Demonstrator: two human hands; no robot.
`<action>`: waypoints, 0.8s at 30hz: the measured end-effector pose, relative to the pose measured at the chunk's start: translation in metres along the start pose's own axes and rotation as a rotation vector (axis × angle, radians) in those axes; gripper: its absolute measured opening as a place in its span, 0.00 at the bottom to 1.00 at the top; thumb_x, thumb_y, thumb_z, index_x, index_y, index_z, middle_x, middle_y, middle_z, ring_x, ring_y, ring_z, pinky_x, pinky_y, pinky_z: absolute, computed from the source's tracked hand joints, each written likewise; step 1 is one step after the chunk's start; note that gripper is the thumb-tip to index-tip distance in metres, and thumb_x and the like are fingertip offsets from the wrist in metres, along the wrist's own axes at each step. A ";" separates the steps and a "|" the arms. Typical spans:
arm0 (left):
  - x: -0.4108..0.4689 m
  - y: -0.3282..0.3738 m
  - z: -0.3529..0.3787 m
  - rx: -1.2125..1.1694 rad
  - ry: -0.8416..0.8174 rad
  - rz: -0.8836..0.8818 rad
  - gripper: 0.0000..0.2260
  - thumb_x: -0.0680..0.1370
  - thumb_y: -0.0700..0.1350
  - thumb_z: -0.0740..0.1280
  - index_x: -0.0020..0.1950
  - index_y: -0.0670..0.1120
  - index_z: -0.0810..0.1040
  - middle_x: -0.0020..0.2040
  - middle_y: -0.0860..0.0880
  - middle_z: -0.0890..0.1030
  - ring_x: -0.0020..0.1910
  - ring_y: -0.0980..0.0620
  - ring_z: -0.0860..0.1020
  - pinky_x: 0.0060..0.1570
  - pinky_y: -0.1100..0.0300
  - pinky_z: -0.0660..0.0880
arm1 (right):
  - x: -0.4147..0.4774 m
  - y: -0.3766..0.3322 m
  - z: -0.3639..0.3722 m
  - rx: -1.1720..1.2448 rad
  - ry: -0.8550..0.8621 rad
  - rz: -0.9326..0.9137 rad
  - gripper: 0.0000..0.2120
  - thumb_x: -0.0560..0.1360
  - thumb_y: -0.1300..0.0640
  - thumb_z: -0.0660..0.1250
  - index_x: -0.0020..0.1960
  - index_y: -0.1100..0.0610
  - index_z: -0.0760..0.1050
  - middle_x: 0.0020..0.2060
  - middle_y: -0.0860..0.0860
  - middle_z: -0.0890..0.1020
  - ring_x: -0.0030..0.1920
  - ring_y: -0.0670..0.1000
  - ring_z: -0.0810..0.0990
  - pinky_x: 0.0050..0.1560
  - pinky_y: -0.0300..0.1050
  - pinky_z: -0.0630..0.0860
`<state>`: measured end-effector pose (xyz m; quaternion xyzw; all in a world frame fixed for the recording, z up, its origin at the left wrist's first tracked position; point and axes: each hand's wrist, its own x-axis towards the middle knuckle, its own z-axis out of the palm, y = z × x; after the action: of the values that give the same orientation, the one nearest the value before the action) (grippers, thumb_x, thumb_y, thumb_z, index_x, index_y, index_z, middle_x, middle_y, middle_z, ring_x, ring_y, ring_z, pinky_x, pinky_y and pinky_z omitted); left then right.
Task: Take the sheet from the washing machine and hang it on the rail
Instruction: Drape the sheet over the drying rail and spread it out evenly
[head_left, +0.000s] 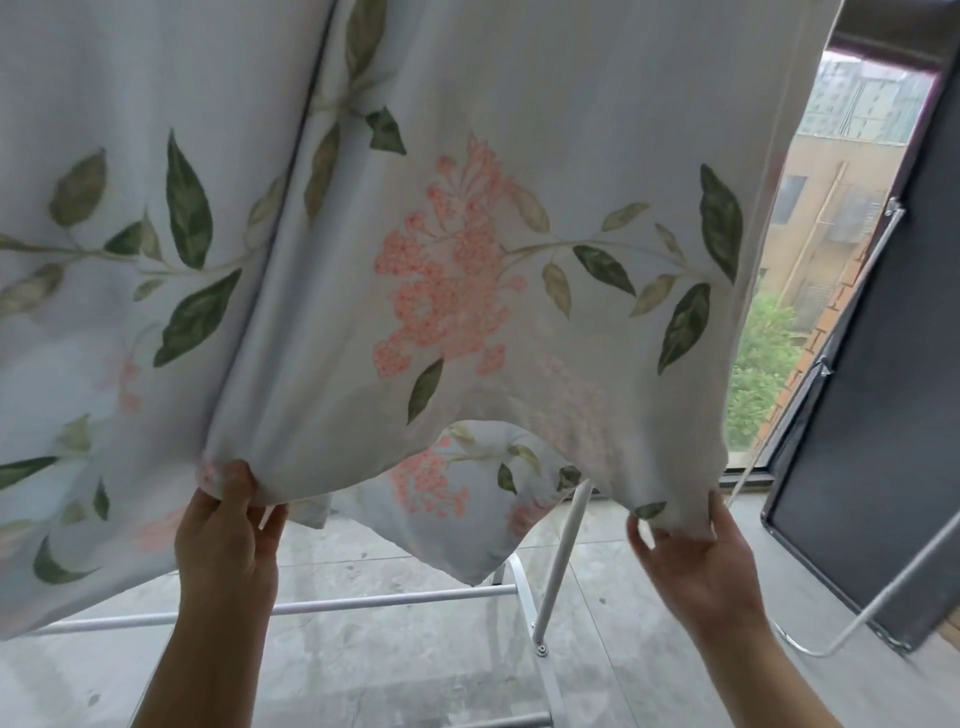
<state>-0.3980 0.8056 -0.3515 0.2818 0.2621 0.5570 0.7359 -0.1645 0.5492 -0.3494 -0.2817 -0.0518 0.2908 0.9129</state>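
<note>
While the sheet (467, 234) already hangs down in front of us from somewhere above the frame, what remains is, as we judge it, to square and smooth it. Our left hand (228, 525) pinches the lower hem between thumb and fingers, and our right hand (691, 551) pinches the hem at the sheet's right corner, so the near layer is drawn out between them. We cannot see the top rail itself (it lies out of view overhead), so whether the cloth sits evenly over it is only a guess. Behind and below, a second layer dips to a point (467, 561) lower than the edge we hold, which suggests the two sides hang unequally. To do this well, we would pull both hands apart and downward with equal tension, keep the hem level, and draw out the long fold (280, 218) running down the left half. We should keep the hanging corner off the rack's lower bar (363, 603) and the floor (363, 670).
</note>
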 end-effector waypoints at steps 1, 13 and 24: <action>-0.001 -0.001 0.001 0.001 -0.001 -0.010 0.06 0.80 0.46 0.61 0.55 0.52 0.76 0.56 0.52 0.79 0.53 0.55 0.78 0.54 0.56 0.73 | 0.004 -0.004 -0.004 -0.012 0.028 -0.039 0.35 0.42 0.50 0.84 0.50 0.46 0.83 0.50 0.47 0.84 0.44 0.46 0.84 0.47 0.46 0.79; -0.017 -0.032 0.027 0.032 -0.497 -0.240 0.47 0.53 0.55 0.82 0.70 0.53 0.68 0.62 0.53 0.78 0.60 0.54 0.77 0.54 0.52 0.77 | -0.018 0.058 -0.027 -0.143 0.033 0.117 0.19 0.70 0.57 0.62 0.61 0.55 0.73 0.47 0.50 0.84 0.45 0.46 0.84 0.52 0.50 0.72; -0.078 -0.095 0.073 0.644 -0.762 -0.320 0.28 0.59 0.56 0.75 0.55 0.47 0.77 0.51 0.49 0.83 0.51 0.53 0.80 0.51 0.56 0.76 | -0.034 0.098 -0.013 -0.223 0.077 0.166 0.16 0.64 0.61 0.67 0.52 0.56 0.75 0.44 0.51 0.82 0.52 0.52 0.76 0.50 0.49 0.72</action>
<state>-0.3020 0.6998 -0.3621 0.6329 0.1738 0.1866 0.7310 -0.2384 0.5896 -0.4109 -0.3957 -0.0251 0.3465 0.8501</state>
